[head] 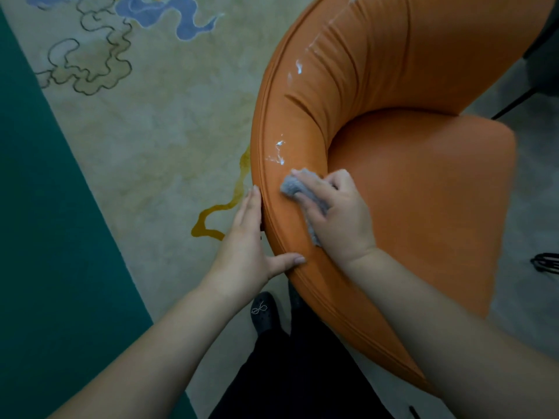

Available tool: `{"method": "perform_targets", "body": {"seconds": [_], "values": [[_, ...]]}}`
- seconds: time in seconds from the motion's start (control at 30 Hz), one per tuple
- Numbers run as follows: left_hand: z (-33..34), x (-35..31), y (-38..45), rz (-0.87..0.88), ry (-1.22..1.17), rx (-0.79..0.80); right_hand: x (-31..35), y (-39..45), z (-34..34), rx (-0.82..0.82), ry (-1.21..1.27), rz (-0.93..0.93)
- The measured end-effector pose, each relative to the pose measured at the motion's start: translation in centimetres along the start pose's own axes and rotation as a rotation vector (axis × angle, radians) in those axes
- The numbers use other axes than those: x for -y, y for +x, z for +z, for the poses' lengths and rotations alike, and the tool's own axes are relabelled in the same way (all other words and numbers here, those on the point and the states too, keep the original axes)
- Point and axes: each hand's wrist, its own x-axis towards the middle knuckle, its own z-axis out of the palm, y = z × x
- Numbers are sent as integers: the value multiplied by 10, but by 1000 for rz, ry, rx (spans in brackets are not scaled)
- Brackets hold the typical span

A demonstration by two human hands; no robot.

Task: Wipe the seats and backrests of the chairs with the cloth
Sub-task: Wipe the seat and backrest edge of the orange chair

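An orange upholstered chair (378,86) with a curved backrest fills the right half of the view; its seat (423,192) lies below the curve. White smears (279,151) streak the top of the backrest, with more (299,66) further along. My right hand (338,213) presses a bunched grey cloth (292,187) onto the backrest just below the nearest smear. My left hand (246,243) clasps the backrest's outer rim, fingers behind it and thumb on top.
A beige carpet (157,122) with blue, yellow and outlined cloud shapes covers the floor on the left, bordered by a teal band (45,237). My dark shoe (263,313) and trousers stand below the chair. Dark thin furniture legs (514,105) show at right.
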Motion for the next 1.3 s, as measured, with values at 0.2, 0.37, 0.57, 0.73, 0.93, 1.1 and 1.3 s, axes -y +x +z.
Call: {"method": "perform_targets", "body": {"seconds": [0.2, 0.37, 0.57, 0.73, 0.93, 1.1, 1.3], "values": [[6, -3, 3, -47, -70, -37, -13, 7, -5, -106, 238, 246], [10, 0, 9, -52, -34, -85, -12, 21, 8, -12, 202, 130], [18, -4, 21, -85, -23, -202, -33, 29, -6, -138, 299, 274], [7, -7, 43, -150, 73, -270, 8, 81, 12, 78, 152, -243], [1, -8, 47, -176, 64, -231, -13, 78, 8, 104, 205, -254], [3, -9, 47, -190, -16, -207, -6, 80, 8, 92, 64, -295], [3, -12, 47, -191, -12, -224, 2, 117, 14, 97, 118, -171]]}}
